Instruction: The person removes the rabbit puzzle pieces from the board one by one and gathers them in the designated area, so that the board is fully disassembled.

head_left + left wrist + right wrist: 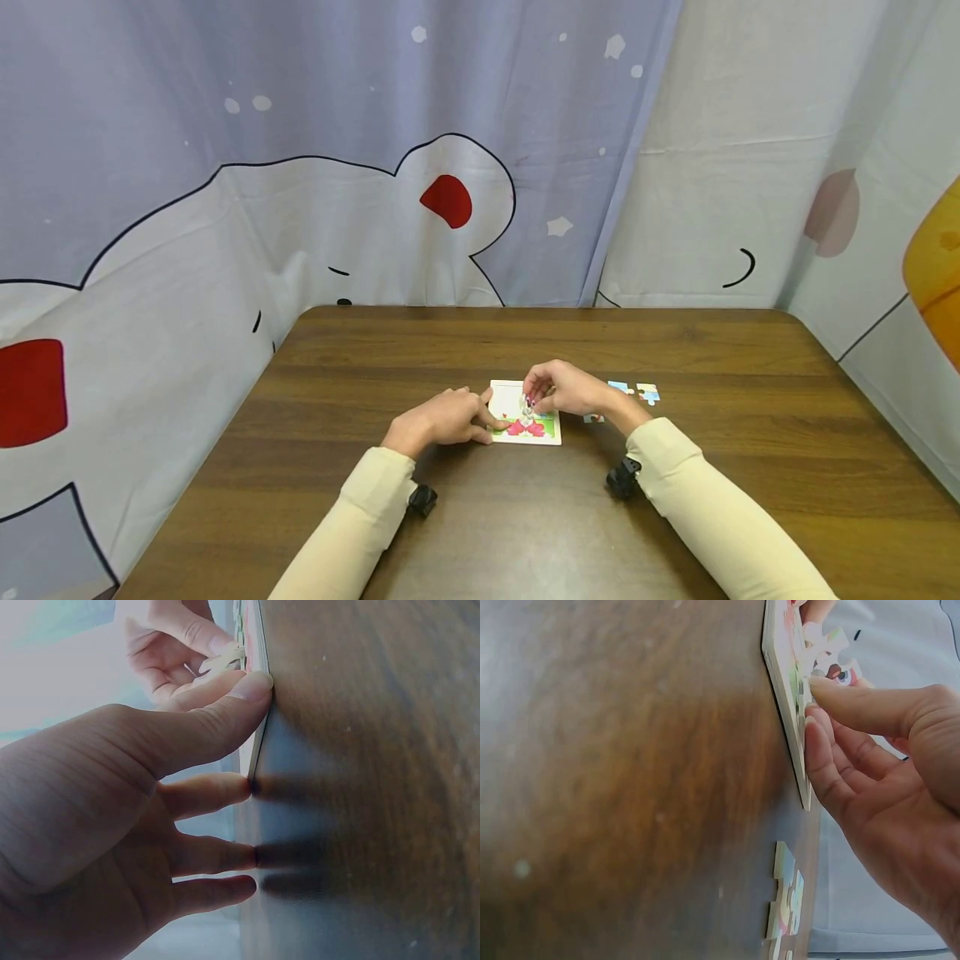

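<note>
A small jigsaw puzzle board (507, 390) with a pale rim lies flat on the table, pink and green pieces filling its near side. My left hand (444, 418) rests at its left side. In the left wrist view, the thumb (251, 686) touches the board's edge and the other fingers extend toward the board and tabletop. Over the board, my right hand (564, 388) pinches a jigsaw piece (845, 675) between thumb and fingertips. That piece shows a printed eye and stands tilted above the board. The fingers partly hide where it meets the board.
Loose jigsaw pieces lie right of the board: one with blue (619, 387), another (648, 393) beside it, and a third (594, 418) partly behind the right wrist. The wooden table (360, 367) reaches back to a patterned curtain (337, 217).
</note>
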A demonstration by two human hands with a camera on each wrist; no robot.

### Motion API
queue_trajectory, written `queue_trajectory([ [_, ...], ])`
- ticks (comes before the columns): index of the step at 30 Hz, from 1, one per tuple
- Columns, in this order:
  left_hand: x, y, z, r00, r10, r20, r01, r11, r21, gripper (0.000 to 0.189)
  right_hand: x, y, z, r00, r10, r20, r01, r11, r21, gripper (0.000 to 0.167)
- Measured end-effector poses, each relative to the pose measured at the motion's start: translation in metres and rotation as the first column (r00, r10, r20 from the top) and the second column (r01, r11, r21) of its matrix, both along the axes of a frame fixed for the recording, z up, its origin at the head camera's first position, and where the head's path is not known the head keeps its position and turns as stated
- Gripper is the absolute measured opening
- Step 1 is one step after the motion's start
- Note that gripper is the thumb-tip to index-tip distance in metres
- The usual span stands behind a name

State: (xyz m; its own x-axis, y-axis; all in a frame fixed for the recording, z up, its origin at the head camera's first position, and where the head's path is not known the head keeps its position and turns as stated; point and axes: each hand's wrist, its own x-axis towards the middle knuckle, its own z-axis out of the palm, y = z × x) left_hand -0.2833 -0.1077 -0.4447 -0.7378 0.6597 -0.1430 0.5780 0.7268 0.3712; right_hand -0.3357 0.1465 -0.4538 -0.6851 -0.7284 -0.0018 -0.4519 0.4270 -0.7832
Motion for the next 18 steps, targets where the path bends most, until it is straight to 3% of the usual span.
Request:
queue_trajectory([
  [8, 0.0000, 0.0002, -0.0004, 1.000, 0.017, 0.015, -0.017, 1.000, -0.008, 0.034, 0.0010, 0.0006, -0.0014, 1.000, 0.017, 0.022, -0.016, 1.000, -0.019, 0.029],
  [18, -0.0001, 0.0004, 0.0001, 1.000, 0.010, 0.004, -0.010, 1.000, -0.011, 0.034, 0.0008, 0.0000, -0.0045, 1.000, -0.026, 0.001, 0.026, 0.999, -0.024, 0.020],
])
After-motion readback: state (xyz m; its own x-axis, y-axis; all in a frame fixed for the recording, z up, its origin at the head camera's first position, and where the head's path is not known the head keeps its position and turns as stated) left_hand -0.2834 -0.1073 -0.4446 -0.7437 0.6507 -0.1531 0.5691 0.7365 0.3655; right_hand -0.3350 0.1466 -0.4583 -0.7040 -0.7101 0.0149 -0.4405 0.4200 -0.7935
